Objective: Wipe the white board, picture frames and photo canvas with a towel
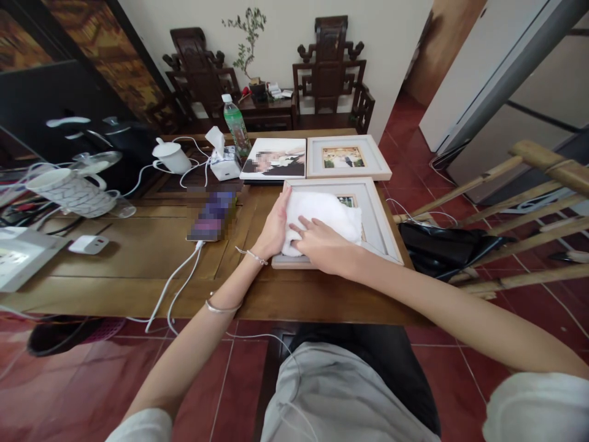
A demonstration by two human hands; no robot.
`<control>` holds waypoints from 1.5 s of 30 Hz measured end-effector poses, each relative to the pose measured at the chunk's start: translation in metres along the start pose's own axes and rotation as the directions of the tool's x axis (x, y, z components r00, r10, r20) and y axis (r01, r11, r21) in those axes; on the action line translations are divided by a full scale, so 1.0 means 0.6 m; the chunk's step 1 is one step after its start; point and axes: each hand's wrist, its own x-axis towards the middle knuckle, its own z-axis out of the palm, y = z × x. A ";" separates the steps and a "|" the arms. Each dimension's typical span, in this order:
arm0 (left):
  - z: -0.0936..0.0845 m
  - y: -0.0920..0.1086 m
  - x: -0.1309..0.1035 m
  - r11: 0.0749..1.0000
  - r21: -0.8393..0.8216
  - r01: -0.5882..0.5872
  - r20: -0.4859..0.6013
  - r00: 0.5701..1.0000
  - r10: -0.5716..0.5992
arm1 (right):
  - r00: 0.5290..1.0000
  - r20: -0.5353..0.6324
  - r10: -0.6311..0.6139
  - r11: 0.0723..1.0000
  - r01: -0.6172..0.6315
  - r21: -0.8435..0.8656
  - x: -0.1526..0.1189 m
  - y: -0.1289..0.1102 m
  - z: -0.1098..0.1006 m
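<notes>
On the tabletop, the right hand lies spread on cloth, left hand against the frame; hard pushing could slide it.

We seem to be in a home — dark carved wooden armchairs and a small green potted tree stand along a cream wall. We also see glossy red floor tiles, a pale-wood picture frame and a white lidded ceramic cup.
</notes>
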 end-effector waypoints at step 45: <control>0.005 -0.002 0.000 0.957 0.289 0.003 -0.011 1.000 0.001 | 0.997 -0.068 0.024 0.994 -0.016 0.107 -0.034 0.034 0.011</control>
